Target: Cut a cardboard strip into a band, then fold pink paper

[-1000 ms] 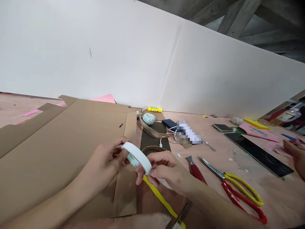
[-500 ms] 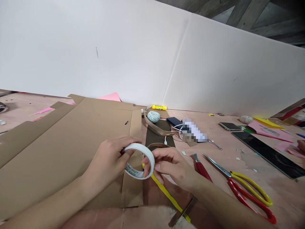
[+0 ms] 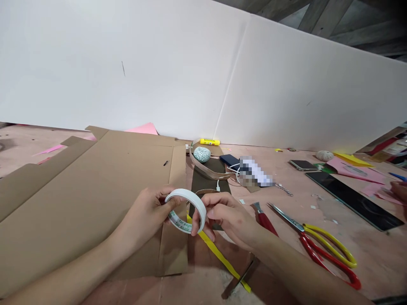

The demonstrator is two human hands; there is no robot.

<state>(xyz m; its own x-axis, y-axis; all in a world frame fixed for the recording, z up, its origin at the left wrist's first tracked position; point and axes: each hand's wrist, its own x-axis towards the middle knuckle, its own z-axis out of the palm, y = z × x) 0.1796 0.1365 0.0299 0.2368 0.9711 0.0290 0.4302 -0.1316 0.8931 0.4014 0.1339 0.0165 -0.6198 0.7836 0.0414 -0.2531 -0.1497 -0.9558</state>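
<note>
Left hand (image 3: 146,217) and right hand (image 3: 226,217) both grasp a roll of white adhesive tape (image 3: 190,199), fingers curled on opposite sides of the ring; neither hand is released. Green "far eagle" print shows on the roll's inner face. Exact finger placement inside the ring is hard to read from this view. Roll is held clear of the work surface, above the right edge of a large corrugated cardboard sheet (image 3: 81,203). A yellow strip (image 3: 216,255) runs just below it, from under the roll down toward the near edge.

Beyond the hands: a dark olive strip (image 3: 206,168), a tan band (image 3: 206,169) looped across it, a speckled stone (image 3: 201,154), a yellow glue stick (image 3: 210,142), a navy power bank (image 3: 227,160) with white cable (image 3: 233,169).

Right of the hands: red-handled tool (image 3: 265,223), red-and-yellow-handled scissors (image 3: 318,241), smartphone (image 3: 301,165), dark glass panel (image 3: 352,201), pink paper (image 3: 352,169). A second person's hand (image 3: 400,190) sits at the right edge, well apart.
</note>
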